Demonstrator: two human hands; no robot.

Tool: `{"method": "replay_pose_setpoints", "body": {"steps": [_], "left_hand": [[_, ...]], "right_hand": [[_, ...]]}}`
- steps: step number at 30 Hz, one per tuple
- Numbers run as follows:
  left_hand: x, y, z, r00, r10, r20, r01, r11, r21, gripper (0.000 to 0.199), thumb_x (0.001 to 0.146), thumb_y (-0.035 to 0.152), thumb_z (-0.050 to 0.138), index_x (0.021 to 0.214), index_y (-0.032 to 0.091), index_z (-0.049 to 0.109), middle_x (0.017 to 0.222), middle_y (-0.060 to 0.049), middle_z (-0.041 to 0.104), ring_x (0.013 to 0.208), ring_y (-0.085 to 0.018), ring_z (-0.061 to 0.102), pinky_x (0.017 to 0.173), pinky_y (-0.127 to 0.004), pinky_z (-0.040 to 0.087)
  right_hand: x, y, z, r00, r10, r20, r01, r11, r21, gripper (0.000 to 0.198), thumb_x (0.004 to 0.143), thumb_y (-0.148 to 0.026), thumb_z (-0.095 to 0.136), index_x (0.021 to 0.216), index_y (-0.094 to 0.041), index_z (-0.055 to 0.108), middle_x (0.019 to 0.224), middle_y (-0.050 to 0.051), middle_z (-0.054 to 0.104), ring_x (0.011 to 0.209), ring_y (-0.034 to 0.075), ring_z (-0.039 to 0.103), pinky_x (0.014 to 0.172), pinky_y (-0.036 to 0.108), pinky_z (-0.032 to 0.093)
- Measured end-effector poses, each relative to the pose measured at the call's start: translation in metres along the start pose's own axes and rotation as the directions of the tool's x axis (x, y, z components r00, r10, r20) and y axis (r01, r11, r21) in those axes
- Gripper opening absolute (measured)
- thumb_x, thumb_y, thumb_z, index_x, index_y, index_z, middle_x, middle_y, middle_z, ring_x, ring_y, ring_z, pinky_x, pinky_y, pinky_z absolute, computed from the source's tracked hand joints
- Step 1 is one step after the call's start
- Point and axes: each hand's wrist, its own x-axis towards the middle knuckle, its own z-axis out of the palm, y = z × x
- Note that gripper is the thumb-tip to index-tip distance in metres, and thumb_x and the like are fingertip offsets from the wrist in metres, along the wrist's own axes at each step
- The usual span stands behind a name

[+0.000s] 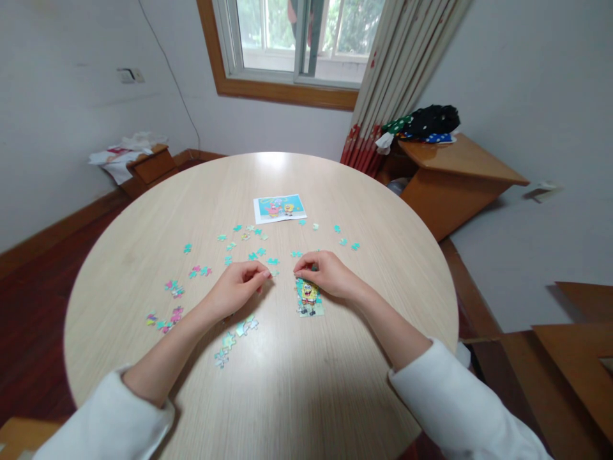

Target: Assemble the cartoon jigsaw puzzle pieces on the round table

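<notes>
My left hand [242,285] is closed, thumb and forefinger pinched together over the table. A small pale jigsaw piece [274,273] shows right beside those fingertips; whether they grip it I cannot tell. My right hand [325,273] is also closed in a pinch, at the upper left corner of a partly joined jigsaw puzzle [309,298] with a yellow cartoon figure. This hand covers the puzzle's top part, and anything between its fingertips is too small to make out. Loose teal pieces [253,256] lie beyond my hands.
A printed reference picture [280,209] lies farther back on the round wooden table [287,396]. Pink and teal pieces [176,314] are scattered at the left, pale green ones [228,340] nearer me. More teal pieces [355,246] lie at the right. A wooden cabinet [460,160] stands behind.
</notes>
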Motion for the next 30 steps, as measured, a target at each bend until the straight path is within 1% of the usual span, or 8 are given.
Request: {"method": "replay_pose_setpoints", "body": {"steps": [4,9,18,23,25,28,30], "left_hand": [[-0.0003,0.0,0.0002,1.0,-0.002,-0.006,0.002,1.0,-0.008,0.029,0.075,0.044,0.049,0.064,0.018,0.056,0.051,0.003,0.05,0.049,-0.011,0.043,0.051,-0.024,0.035],[0.0001,-0.0004,0.0,1.0,0.005,-0.007,-0.006,1.0,-0.012,0.029,0.075,0.044,0.049,0.064,0.018,0.056,0.051,0.003,0.048,0.049,-0.011,0.042,0.051,-0.024,0.035],[0.0003,-0.0001,-0.0011,1.0,0.021,-0.014,-0.021,1.0,0.001,0.027,0.076,0.039,0.049,0.061,0.019,0.055,0.048,0.004,0.046,0.047,-0.01,0.041,0.051,-0.024,0.035],[0.0008,-0.0011,-0.0012,1.0,0.022,-0.02,-0.022,1.0,0.006,0.027,0.076,0.04,0.049,0.061,0.018,0.055,0.049,0.004,0.046,0.048,-0.01,0.041,0.05,-0.024,0.034],[0.0009,-0.0015,-0.0014,1.0,0.021,-0.019,-0.021,1.0,0.005,0.027,0.076,0.04,0.048,0.061,0.018,0.055,0.049,0.004,0.046,0.047,-0.01,0.041,0.05,-0.024,0.034],[0.0005,-0.0013,-0.002,1.0,0.024,-0.019,-0.024,1.0,0.006,0.027,0.076,0.04,0.048,0.06,0.019,0.054,0.048,0.004,0.045,0.047,-0.01,0.04,0.05,-0.024,0.033],[0.0003,-0.0008,-0.0024,0.999,0.025,-0.02,-0.025,1.0,0.005,0.027,0.076,0.04,0.048,0.06,0.018,0.054,0.048,0.004,0.045,0.047,-0.01,0.04,0.05,-0.024,0.034]], "right_hand": [[0.0006,-0.0014,0.0005,1.0,-0.01,-0.007,0.01,1.0,-0.026,0.01,0.075,-0.012,0.061,0.072,-0.015,0.07,0.074,0.003,0.067,0.07,0.013,0.057,0.068,0.026,0.042],[0.0014,-0.0021,0.0015,1.0,0.007,-0.002,-0.007,0.998,-0.065,0.011,0.075,-0.01,0.06,0.072,-0.015,0.069,0.073,0.003,0.067,0.069,0.012,0.057,0.066,0.025,0.041],[0.0029,-0.0001,0.0025,1.0,-0.028,0.005,0.028,0.993,-0.118,0.012,0.076,-0.008,0.06,0.071,-0.015,0.068,0.073,0.002,0.064,0.07,0.012,0.057,0.068,0.025,0.04],[0.0031,0.0008,0.0027,0.998,-0.05,-0.026,0.046,0.99,-0.136,0.01,0.072,-0.006,0.063,0.07,-0.016,0.065,0.072,0.0,0.06,0.07,0.011,0.053,0.069,0.025,0.038],[0.0032,0.0016,0.0036,0.998,-0.047,-0.04,0.043,0.993,-0.113,0.01,0.071,-0.006,0.063,0.072,-0.016,0.064,0.072,-0.001,0.059,0.069,0.011,0.052,0.069,0.025,0.038],[0.0039,0.003,0.0039,0.997,-0.05,-0.057,0.05,0.999,0.0,0.006,0.074,-0.011,0.061,0.075,-0.016,0.063,0.07,-0.001,0.055,0.066,0.011,0.049,0.065,0.025,0.038],[0.0048,0.0042,0.0016,0.991,-0.062,-0.119,0.07,0.995,0.068,0.006,0.077,-0.013,0.057,0.077,-0.016,0.062,0.069,-0.002,0.053,0.065,0.011,0.048,0.064,0.025,0.038]]}}
